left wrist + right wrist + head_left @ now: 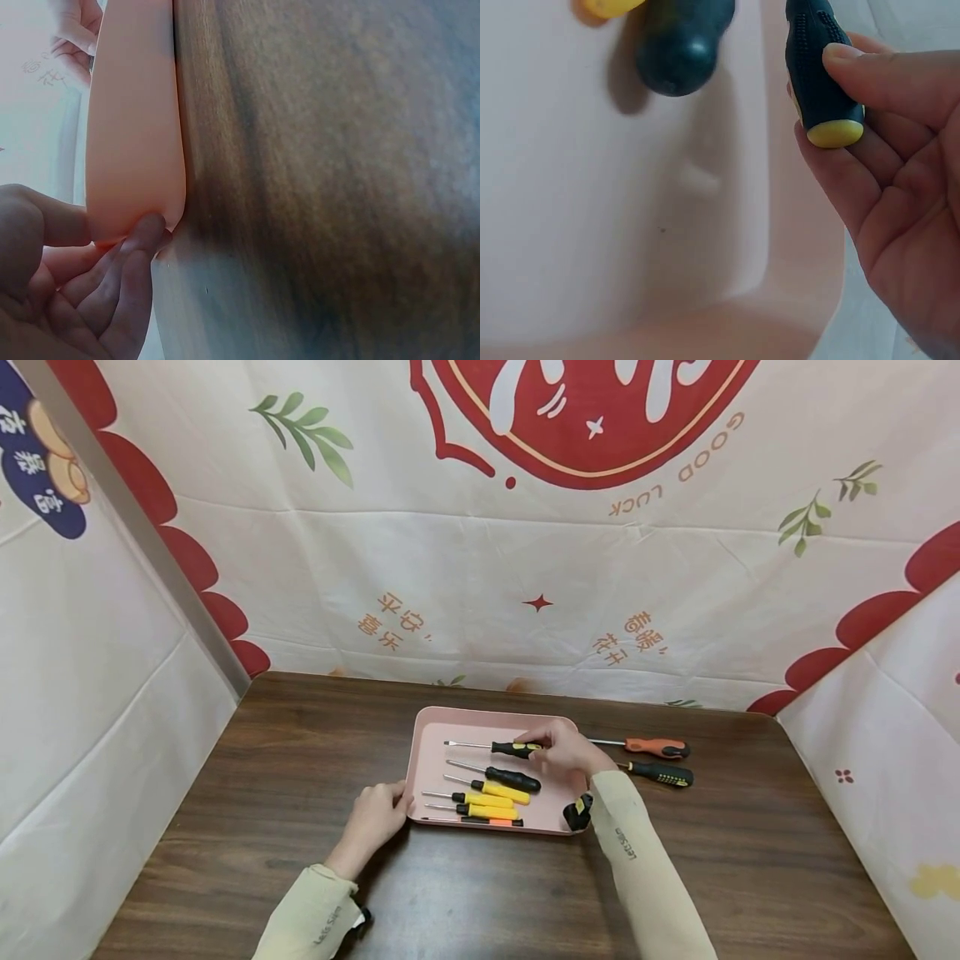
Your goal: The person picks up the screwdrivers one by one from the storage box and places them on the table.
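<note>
A pink tray lies on the table, and my left hand pinches its near left corner. In the left wrist view the thumb and curled fingers press the tray's wall. My right hand grips a screwdriver by its black and yellow handle, over the far side of the tray, the blade pointing left. Just nearer lies a black-handled screwdriver. Below it are several yellow-handled screwdrivers and a thin black and orange one along the near wall, all with tips to the left.
To the tray's right, an orange-handled screwdriver and a black and yellow one lie on the brown table. Printed cloth hangs behind the table and at both sides.
</note>
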`<action>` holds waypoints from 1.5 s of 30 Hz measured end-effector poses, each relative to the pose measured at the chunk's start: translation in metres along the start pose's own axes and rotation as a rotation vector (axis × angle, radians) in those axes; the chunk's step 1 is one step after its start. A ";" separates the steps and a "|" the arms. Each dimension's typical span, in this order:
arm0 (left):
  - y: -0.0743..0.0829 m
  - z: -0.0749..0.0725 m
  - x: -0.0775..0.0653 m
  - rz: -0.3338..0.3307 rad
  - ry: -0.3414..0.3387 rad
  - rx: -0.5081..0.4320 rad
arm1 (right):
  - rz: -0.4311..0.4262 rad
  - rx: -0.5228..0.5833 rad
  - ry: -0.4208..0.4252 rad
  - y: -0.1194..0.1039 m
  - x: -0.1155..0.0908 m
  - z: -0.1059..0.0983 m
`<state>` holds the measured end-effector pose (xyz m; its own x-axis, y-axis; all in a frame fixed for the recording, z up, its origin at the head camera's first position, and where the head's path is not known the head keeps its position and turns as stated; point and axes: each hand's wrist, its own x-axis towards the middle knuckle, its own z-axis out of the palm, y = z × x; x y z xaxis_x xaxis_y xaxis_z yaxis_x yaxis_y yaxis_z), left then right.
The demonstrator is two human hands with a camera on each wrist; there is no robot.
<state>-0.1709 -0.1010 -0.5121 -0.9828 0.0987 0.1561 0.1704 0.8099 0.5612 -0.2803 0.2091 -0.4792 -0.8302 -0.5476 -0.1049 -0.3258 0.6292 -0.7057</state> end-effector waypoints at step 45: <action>-0.002 0.001 0.000 0.015 0.013 -0.003 | 0.083 0.321 0.122 0.030 -0.081 -0.059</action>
<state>-0.1712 -0.1022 -0.5137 -0.9791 0.1030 0.1753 0.1854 0.8064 0.5616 -0.2501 0.3049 -0.4506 -0.9019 -0.4200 -0.1006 -0.1123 0.4529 -0.8844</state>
